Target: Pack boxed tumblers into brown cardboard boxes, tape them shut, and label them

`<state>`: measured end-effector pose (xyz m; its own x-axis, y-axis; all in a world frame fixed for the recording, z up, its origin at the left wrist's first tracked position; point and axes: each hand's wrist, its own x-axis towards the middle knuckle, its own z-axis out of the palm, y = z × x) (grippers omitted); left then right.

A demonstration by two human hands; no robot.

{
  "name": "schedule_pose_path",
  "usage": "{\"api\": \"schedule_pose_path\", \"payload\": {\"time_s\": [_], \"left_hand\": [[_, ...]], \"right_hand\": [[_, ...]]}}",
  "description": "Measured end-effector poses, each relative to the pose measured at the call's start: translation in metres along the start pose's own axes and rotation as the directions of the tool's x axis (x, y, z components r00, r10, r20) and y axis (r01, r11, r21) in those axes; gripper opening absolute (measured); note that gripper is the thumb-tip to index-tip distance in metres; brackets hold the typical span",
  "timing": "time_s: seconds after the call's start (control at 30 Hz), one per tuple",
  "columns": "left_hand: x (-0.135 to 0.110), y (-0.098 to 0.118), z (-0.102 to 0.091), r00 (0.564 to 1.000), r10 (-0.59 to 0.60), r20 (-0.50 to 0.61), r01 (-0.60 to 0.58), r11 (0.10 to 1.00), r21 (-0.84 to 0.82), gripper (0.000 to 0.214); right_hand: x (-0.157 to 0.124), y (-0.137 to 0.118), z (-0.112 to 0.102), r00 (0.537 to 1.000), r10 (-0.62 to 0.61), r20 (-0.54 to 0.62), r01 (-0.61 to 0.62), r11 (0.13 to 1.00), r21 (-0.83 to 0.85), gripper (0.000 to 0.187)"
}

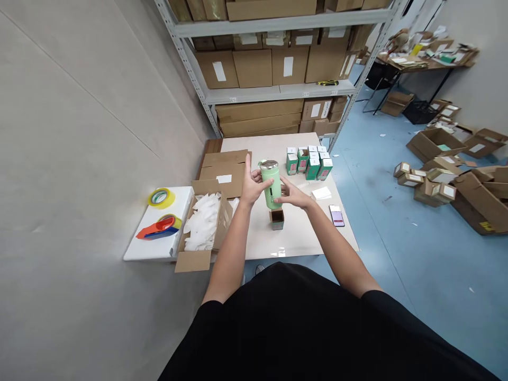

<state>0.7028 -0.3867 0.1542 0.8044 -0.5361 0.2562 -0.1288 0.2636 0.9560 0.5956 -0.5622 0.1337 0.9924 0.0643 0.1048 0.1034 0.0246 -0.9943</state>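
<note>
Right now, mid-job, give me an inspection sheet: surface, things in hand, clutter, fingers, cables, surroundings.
Surface: glossy beige table; white side board at its left.
Things in hand: pale green cylindrical bottle with silver lid, upright over small open brown box.
Clutter: small green-and-white cartons, dark smartphone, white card stack, open cardboard box of white bags, yellow tape roll, red-and-blue tape dispenser.
Fingers: left hand and right hand both grip the bottle.
Cables: nothing seen.
Surroundings: grey metal shelving holding brown cartons; loose cardboard boxes on blue floor.
</note>
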Motion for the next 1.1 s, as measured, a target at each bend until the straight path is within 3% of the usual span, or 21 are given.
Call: {"api": "schedule_pose_path", "payload": {"time_s": [0.1,0.23,0.43,0.6,0.77,1.0,1.1], "left_hand": [[0.007,-0.003,0.007,0.999,-0.038,0.026,0.039,0.999,-0.030,0.137],[0.017,-0.007,0.012,1.000,-0.028,-0.013,0.028,0.999,0.023,0.142],[0.023,-0.005,0.008,0.998,-0.024,0.053,0.024,1.000,-0.001,0.143],[0.028,-0.009,0.008,0.998,-0.050,0.030,0.050,0.999,0.012,0.150],[0.028,-0.014,0.003,0.997,-0.078,0.017,0.079,0.996,-0.036,0.145],[0.028,-0.015,-0.007,0.992,-0.119,0.043,0.121,0.992,-0.027,0.147],[0.030,-0.014,-0.010,0.984,-0.165,0.060,0.169,0.984,-0.055,0.145]], "right_hand": [[-0.006,0.009,0.016,0.993,-0.014,-0.121,0.016,1.000,0.018,0.126],[-0.009,0.009,0.027,0.940,-0.050,-0.336,0.008,0.992,-0.126,0.136],[-0.018,0.007,0.028,0.978,-0.071,-0.194,0.067,0.997,-0.027,0.129],[-0.016,0.010,0.031,0.935,-0.024,-0.353,-0.008,0.996,-0.090,0.141],[-0.011,0.019,0.030,0.964,-0.032,-0.266,0.033,0.999,0.000,0.135],[-0.007,0.025,0.034,0.899,-0.036,-0.436,-0.040,0.986,-0.164,0.141],[-0.009,0.022,0.038,0.915,-0.026,-0.403,-0.031,0.990,-0.135,0.138]]}}
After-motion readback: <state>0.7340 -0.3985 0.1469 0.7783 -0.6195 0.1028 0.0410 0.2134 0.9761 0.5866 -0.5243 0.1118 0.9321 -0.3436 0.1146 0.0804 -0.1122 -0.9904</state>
